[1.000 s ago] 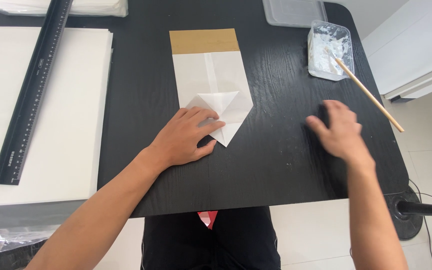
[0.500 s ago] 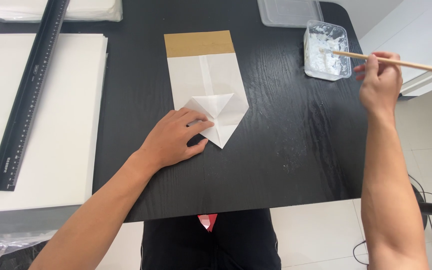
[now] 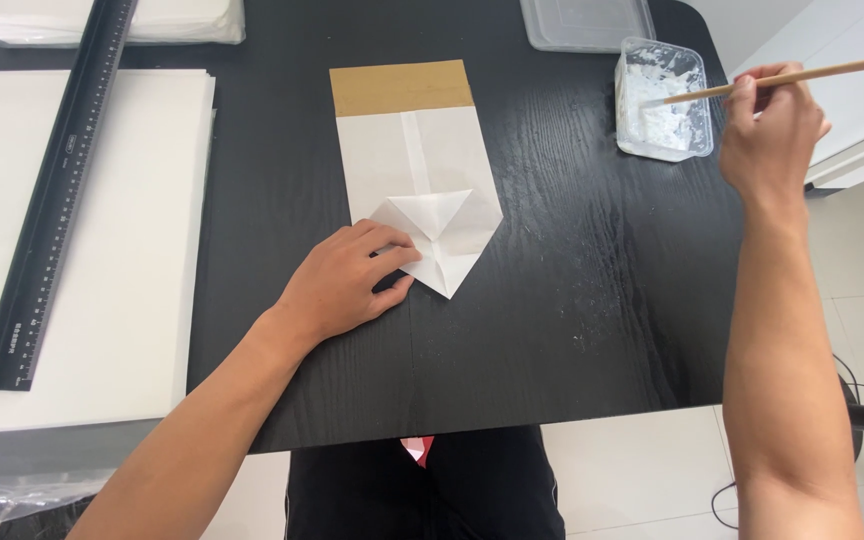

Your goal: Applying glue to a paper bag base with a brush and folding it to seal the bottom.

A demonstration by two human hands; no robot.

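Clear plastic tub [image 3: 664,98] of white paste sits at 1 o'clock on the black table [image 3: 592,300], a clear flat lid [image 3: 587,20] just beyond it at 12. Black ruler [image 3: 57,190] lies across a white paper stack [image 3: 102,330] at 9 o'clock; bagged white sheets [image 3: 192,20] at 11. Centre: flat white paper bag [image 3: 414,160] with a brown band at its far end and near end folded into a triangular point. Left hand [image 3: 347,285] presses flat, fingers loosely spread, on the folded end's 8 o'clock edge. Right hand [image 3: 770,130] pinches a wooden stick [image 3: 802,75], tip in the tub, well apart from the bag at 2 o'clock.
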